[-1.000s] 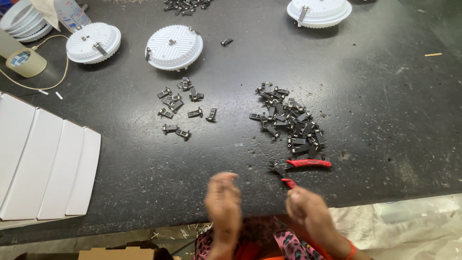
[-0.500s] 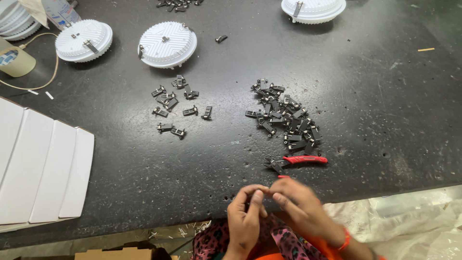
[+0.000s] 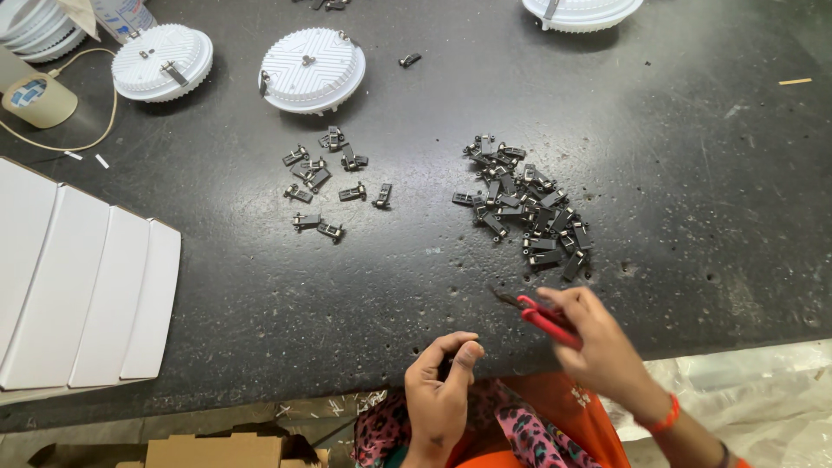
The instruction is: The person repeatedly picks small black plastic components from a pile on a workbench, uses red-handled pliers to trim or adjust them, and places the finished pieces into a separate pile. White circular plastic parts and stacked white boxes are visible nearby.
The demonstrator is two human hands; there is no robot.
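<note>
Worker at a dark table (image 3: 659,173), both hands at its near edge.

Right hand (image 3: 598,342) has its fingers closed around the red handles of small pliers (image 3: 542,316); the dark nose points left, just above the table. Whether the nose is open or shut is too small to tell.

Left hand (image 3: 442,386) is curled, thumb and forefinger pinched together on something small and dark, most likely one clip; the piece itself is mostly hidden by the fingers. The hands are near each other but apart.

Loose clips lie in two lots: a dense pile (image 3: 524,208) just beyond the pliers, and a thinner scatter (image 3: 325,186) farther left. Past them sit white round housings (image 3: 312,69), ribbed backs up, another (image 3: 162,61) at left and a third (image 3: 581,10) at the far edge. White flat panels (image 3: 78,295) overlap at the left side. A tape roll (image 3: 36,100) with a cord sits at the far left.

Judgement: the step in hand looks like working one clip with the pliers, a piece picked and held, the tool just taken up. The next move would call for bringing nose and clip together, so the left pinch must hold the clip steady and turned to face the nose, with fingertips kept clear of the bite.
</note>
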